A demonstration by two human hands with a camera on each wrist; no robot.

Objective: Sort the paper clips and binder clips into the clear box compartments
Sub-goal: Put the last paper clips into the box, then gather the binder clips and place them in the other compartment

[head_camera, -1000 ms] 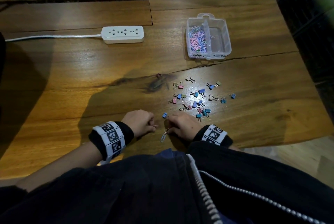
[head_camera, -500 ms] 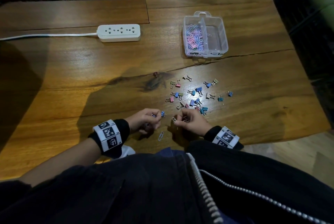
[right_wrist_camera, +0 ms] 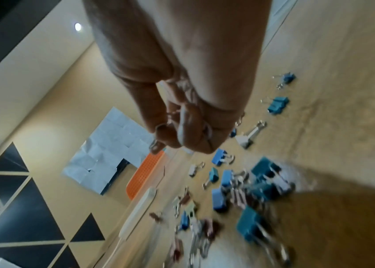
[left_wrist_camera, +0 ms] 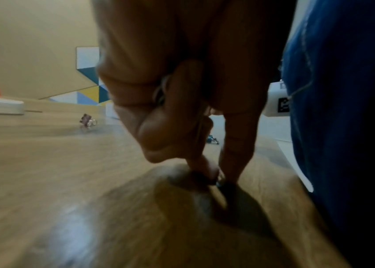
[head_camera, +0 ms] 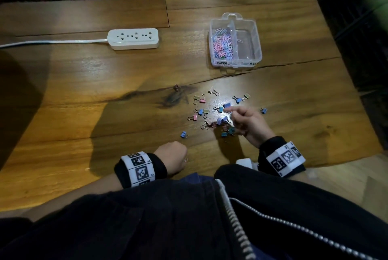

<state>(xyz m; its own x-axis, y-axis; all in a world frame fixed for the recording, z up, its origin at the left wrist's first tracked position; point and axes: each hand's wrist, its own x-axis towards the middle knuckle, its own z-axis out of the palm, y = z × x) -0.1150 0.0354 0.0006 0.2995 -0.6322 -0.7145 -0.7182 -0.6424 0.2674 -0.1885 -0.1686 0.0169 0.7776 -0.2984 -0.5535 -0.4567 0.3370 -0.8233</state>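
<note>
The clear box (head_camera: 257,35) stands at the far middle of the table. Its left compartment holds a heap of coloured paper clips (head_camera: 222,44); the right one shows a single clip. Several small coloured binder clips (head_camera: 200,111) lie scattered in front of it. My right hand (head_camera: 233,112) hovers over them with fingers curled, and silver paper clips (right_wrist_camera: 170,116) show between its fingers (right_wrist_camera: 191,127). My left hand (head_camera: 180,157) is at the near edge. It holds wire clips (left_wrist_camera: 161,90) in its curled fingers, and its fingertips (left_wrist_camera: 207,168) pinch a small paper clip (head_camera: 185,160) on the wood.
A white power strip (head_camera: 133,39) with its cable lies at the far left. One blue binder clip (head_camera: 184,134) lies apart near my left hand, and a dark red one (head_camera: 177,87) by a knot in the wood. The table edge runs close on the right.
My right hand has lifted from the near edge and moved forward over the binder clips. My left hand has drawn back to the paper clip at the near edge.
</note>
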